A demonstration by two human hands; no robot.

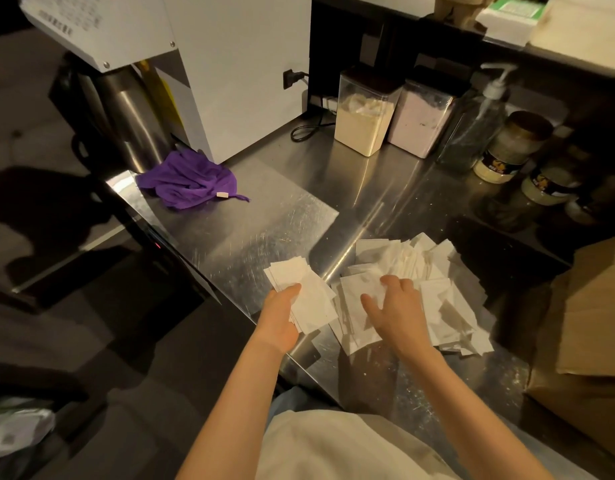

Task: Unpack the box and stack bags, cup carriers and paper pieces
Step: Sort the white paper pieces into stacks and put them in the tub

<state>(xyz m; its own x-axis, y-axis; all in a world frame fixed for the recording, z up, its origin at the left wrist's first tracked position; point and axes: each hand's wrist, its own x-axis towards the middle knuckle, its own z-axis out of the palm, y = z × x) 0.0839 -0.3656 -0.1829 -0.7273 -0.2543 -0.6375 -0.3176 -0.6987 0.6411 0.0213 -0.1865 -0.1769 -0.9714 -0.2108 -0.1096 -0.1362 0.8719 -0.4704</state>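
1. Paper pieces (pixel 427 271) lie in a loose white heap on the steel bench (pixel 264 230), at its near right, overlapping every which way.
2. Left hand (pixel 282 317) has its grip closed on a squared-up stack (pixel 311 292) of the same white pieces, thumb on top and fingers under, just left of the heap at the bench's near edge.
3. Right hand (pixel 396 310) is down on the heap with fingers spread and tips pressing the top sheets; the grip is open, pinching nothing.
4. A brown cardboard box (pixel 593 306) stands at the far right, flap up, beside the heap.
5. Now the writing: a white machine (pixel 236 64) at the back left carries a printed plate (pixel 74 15) with rows of text, too small to read.
6. Two jars (pixel 503 157) at the back right wear dark labels with a yellow figure; the lettering is blurred.
7. A crumpled purple cloth (pixel 188 180) sits by the machine's foot, with a small pale tag showing no legible print.
8. Behind, two clear tubs (pixel 363 123) stand side by side, one with beige powder, one with pink, and a pump bottle (pixel 479 123) stands to their right.
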